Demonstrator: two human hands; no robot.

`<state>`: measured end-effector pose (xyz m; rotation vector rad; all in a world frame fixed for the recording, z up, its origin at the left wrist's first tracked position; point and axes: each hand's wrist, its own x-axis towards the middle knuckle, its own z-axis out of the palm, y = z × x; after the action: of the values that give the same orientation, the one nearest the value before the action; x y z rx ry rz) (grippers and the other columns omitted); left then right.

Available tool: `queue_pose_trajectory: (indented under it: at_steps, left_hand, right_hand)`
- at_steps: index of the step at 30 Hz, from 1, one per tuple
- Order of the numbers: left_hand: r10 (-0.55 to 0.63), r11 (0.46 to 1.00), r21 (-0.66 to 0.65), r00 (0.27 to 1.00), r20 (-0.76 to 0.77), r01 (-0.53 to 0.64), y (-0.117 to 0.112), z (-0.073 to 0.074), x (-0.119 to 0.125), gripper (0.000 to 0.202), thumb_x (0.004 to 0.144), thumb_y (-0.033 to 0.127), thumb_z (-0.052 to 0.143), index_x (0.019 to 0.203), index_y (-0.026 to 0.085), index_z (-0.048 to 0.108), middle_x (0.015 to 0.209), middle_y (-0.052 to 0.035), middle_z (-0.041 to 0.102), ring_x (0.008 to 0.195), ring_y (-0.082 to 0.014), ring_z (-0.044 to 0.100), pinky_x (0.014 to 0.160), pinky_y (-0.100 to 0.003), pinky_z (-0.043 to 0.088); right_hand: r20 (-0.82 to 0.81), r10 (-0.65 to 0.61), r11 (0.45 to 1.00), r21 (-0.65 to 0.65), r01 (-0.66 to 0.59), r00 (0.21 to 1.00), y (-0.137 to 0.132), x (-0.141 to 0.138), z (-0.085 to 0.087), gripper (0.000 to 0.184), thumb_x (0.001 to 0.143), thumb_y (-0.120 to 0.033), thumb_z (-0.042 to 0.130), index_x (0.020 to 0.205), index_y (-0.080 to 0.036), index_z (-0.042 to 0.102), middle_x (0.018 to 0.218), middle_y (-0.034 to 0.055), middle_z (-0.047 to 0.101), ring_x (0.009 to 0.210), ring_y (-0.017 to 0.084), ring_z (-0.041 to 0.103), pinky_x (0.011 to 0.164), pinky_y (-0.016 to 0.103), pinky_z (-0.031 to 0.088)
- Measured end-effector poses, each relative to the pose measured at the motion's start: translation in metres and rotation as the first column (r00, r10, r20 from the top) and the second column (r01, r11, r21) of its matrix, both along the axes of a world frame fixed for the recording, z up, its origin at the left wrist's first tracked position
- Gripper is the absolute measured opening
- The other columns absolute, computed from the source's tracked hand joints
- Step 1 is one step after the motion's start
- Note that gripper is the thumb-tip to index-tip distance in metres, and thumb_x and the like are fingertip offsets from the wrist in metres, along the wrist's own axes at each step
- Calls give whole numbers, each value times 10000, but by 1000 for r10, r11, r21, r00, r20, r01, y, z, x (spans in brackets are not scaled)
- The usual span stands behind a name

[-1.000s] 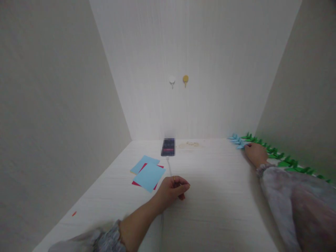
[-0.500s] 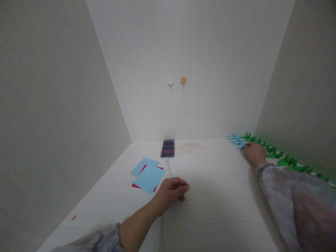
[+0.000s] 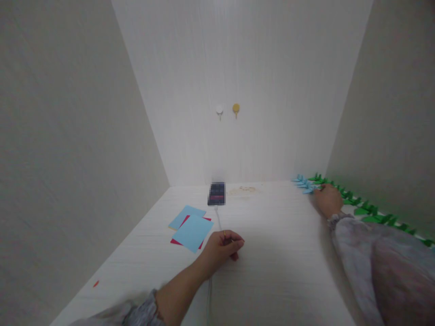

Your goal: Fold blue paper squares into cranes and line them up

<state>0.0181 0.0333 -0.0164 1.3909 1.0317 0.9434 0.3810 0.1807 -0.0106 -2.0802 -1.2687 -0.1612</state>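
My left hand point(image 3: 222, 246) rests on the white table point(image 3: 272, 271) near the middle, fingers curled together, lying over a thin white cable point(image 3: 218, 218). Whether it holds anything is hidden. My right hand point(image 3: 328, 199) reaches to the far right, fingers closed at the end of a row of light blue folded paper figures point(image 3: 303, 184). A row of green folded paper figures point(image 3: 367, 209) runs along the right wall behind that hand.
Light blue and red paper squares point(image 3: 190, 226) lie left of my left hand. A dark phone point(image 3: 216, 194) stands at the back wall with the cable running from it. Two small hooks point(image 3: 227, 109) are on the back wall. Walls enclose the table on three sides.
The view has tilted slightly; both hands stay almost where they were, the right one still at the blue paper figures.
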Motion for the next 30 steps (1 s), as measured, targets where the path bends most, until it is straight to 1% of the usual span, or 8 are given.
queue_pose_trajectory:
  at_steps: [4, 8, 13, 17, 19, 22, 24, 30]
  left_hand:
    - [3, 1000, 21, 1000, -25, -3, -4, 3, 0, 277, 620, 371, 575, 747, 125, 563, 497, 25, 507, 434, -65, 468, 450, -184, 358]
    - [35, 996, 83, 994, -102, -26, -8, 3, 0, 282, 639, 380, 547, 755, 124, 555, 470, 25, 507, 429, -73, 468, 455, -187, 357]
    - [254, 915, 378, 931, -260, -144, -10, 4, -15, 240, 693, 319, 480, 828, 134, 550, 628, -16, 555, 575, -109, 524, 551, -225, 410]
    - [566, 734, 661, 681, -465, -159, -11, 9, -40, 246, 676, 212, 473, 903, 154, 548, 965, -70, 528, 926, -164, 474, 817, -284, 360]
    - [649, 724, 670, 490, -581, -165, -13, 10, -52, 361, 674, 250, 482, 1011, 123, 503, 1082, -114, 474, 1039, -204, 401, 898, -324, 284]
    - [577, 816, 537, 257, -775, -214, -15, 10, -61, 587, 687, 437, 439, 1156, 91, 373, 1208, -185, 364, 1137, -282, 285, 900, -439, 228]
    - [497, 865, 464, 192, -846, -192, -16, 10, -61, 621, 699, 490, 389, 1164, 78, 361, 1224, -205, 344, 1158, -301, 248, 898, -480, 193]
    - [492, 871, 485, 111, -864, -83, -20, 14, -55, 447, 783, 376, 295, 1105, 102, 441, 1212, -193, 368, 1133, -297, 295, 859, -499, 239]
  right_hand:
    - [22, -25, 994, 103, 23, 999, -16, -14, 4, 345, 736, -220, 370, 999, -41, 502, 926, 192, 536, 819, 234, 494, 601, 292, 320]
    - [83, 73, 980, 177, -86, 994, -38, -44, 4, 304, 734, -210, 374, 997, -104, 484, 916, 112, 542, 814, 194, 493, 659, 277, 342]
    - [152, 305, 919, 211, -333, 940, -75, -103, 4, 254, 718, -197, 398, 946, -135, 493, 843, 60, 552, 731, 155, 510, 658, 249, 374]
    - [190, 523, 802, 218, -556, 831, -110, -160, 3, 213, 725, -185, 394, 907, -147, 497, 809, 52, 545, 689, 147, 506, 644, 249, 387]
    - [206, 596, 748, 210, -630, 776, -128, -190, 4, 179, 720, -188, 414, 871, -162, 505, 765, 31, 545, 664, 138, 503, 633, 239, 389]
    - [195, 736, 621, 188, -761, 649, -152, -230, 7, 160, 734, -162, 398, 854, -158, 503, 744, 31, 536, 655, 135, 487, 633, 246, 379]
    - [181, 792, 558, 174, -811, 583, -165, -252, 9, 160, 737, -146, 397, 858, -156, 501, 740, 32, 530, 667, 137, 476, 651, 256, 370]
    - [184, 887, 418, 73, -905, 424, -183, -280, 11, 168, 687, -122, 470, 849, -148, 505, 825, 45, 509, 778, 153, 456, 724, 280, 343]
